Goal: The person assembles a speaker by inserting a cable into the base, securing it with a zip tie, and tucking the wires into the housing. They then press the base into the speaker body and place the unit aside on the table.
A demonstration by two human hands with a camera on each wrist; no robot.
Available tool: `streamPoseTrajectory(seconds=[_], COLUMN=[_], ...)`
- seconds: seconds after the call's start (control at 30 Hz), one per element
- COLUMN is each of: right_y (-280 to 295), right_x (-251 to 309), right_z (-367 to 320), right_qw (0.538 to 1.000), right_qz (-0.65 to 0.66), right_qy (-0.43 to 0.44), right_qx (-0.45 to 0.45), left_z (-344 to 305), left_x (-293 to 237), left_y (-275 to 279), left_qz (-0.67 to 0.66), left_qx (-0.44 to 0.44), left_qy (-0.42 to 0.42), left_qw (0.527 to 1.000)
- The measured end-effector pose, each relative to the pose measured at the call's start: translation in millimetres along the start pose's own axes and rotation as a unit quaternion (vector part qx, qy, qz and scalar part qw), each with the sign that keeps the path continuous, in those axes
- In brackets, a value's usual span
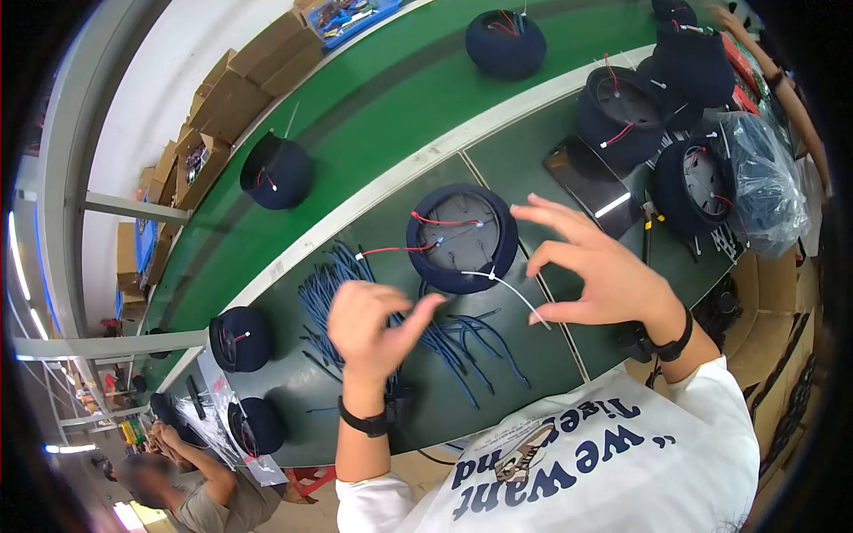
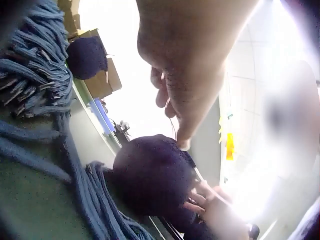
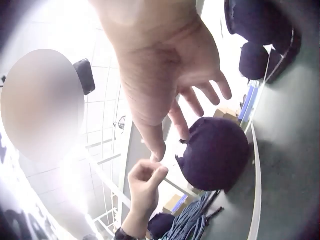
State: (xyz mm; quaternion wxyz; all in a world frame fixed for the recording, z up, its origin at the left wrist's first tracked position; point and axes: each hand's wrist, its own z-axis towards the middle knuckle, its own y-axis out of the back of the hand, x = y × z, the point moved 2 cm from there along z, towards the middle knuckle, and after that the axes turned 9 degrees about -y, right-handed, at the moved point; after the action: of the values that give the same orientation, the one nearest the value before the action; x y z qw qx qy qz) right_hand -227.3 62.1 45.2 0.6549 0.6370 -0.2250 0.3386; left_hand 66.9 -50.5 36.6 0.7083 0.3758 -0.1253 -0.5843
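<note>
A round navy fabric-covered shell (image 1: 506,233) lies hollow side up on the green worktable, its grey inside showing red wires (image 1: 449,221) with small white connectors. A white cable tie (image 1: 513,290) crosses its near rim, with a long tail curving right. My left hand (image 1: 366,327) hovers to the near left of the shell, fingers loosely curled, thumb stretched toward it, nothing visible in its grasp. On the other side my right hand (image 1: 597,266) is spread, its thumb tip close to the tie's tail. Blue cords (image 1: 338,284) lie bundled and fanned out beneath and beyond my left hand.
Right of the shell lie a dark glossy phone-like slab (image 1: 591,182), yellow-handled pliers (image 1: 649,226), more navy shells (image 1: 693,186) and a clear plastic bag (image 1: 764,178). Shells stand on the green belt (image 1: 373,124) behind. Another person (image 1: 213,489) works at lower left.
</note>
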Motion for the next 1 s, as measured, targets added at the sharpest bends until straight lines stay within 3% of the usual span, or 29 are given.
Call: streamPoseTrajectory(seconds=[0.03, 0.13, 0.4, 0.5, 0.67, 0.7, 0.77, 0.8, 0.83, 0.87, 0.93, 1.0], right_y=[-6.2, -26.0, -23.2, -28.2, -3.1, 3.1, 11.7, 14.3, 11.1, 3.7, -19.6, -50.2], right_x=[6.0, 2.0, 21.7, 14.7, 8.1, 6.7, -6.1, -14.4, -27.8, -32.2, -30.0, -38.8], right_z=[0.2, 1.8, 1.6, 4.0, -4.9, -5.2, 1.5, 6.5, 14.2, 23.2, 47.8, 64.5], right_qw=[1.000, 0.998, 0.995, 0.994, 0.998, 0.998, 0.965, 0.927, 0.917, 0.925, 0.938, 0.979], right_qz=[0.001, 0.000, -0.030, -0.066, 0.030, 0.035, 0.258, 0.366, 0.382, 0.355, 0.301, 0.157], right_qy=[0.007, 0.032, 0.020, 0.040, 0.045, 0.054, -0.010, -0.042, -0.082, -0.103, -0.144, -0.037], right_qx=[-0.020, -0.057, -0.096, -0.075, -0.009, -0.007, -0.050, -0.071, -0.084, -0.089, -0.095, -0.124], left_z=[14.6, 37.2, 27.0, 27.1, 25.4, 27.4, 5.2, -6.2, -11.1, -20.4, 7.1, 14.6], left_x=[-14.0, -29.1, -17.4, -15.6, -14.3, -15.6, -7.1, -0.2, 8.9, 24.0, 21.3, 27.9], left_y=[-10.8, -42.8, -67.6, -69.3, -57.5, -51.6, -37.0, -29.2, -22.6, -18.4, -29.9, -48.7], left_qz=[-0.016, -0.051, -0.066, -0.054, -0.001, 0.050, -0.017, -0.051, -0.051, -0.058, -0.135, -0.197], left_qx=[0.005, 0.083, 0.002, -0.011, -0.017, -0.023, -0.073, -0.098, -0.059, 0.020, 0.033, 0.079], left_qy=[-0.080, -0.141, -0.125, -0.117, -0.073, -0.097, -0.016, 0.023, 0.045, 0.077, 0.151, 0.126], left_qw=[0.997, 0.985, 0.990, 0.992, 0.997, 0.994, 0.997, 0.994, 0.996, 0.995, 0.979, 0.969])
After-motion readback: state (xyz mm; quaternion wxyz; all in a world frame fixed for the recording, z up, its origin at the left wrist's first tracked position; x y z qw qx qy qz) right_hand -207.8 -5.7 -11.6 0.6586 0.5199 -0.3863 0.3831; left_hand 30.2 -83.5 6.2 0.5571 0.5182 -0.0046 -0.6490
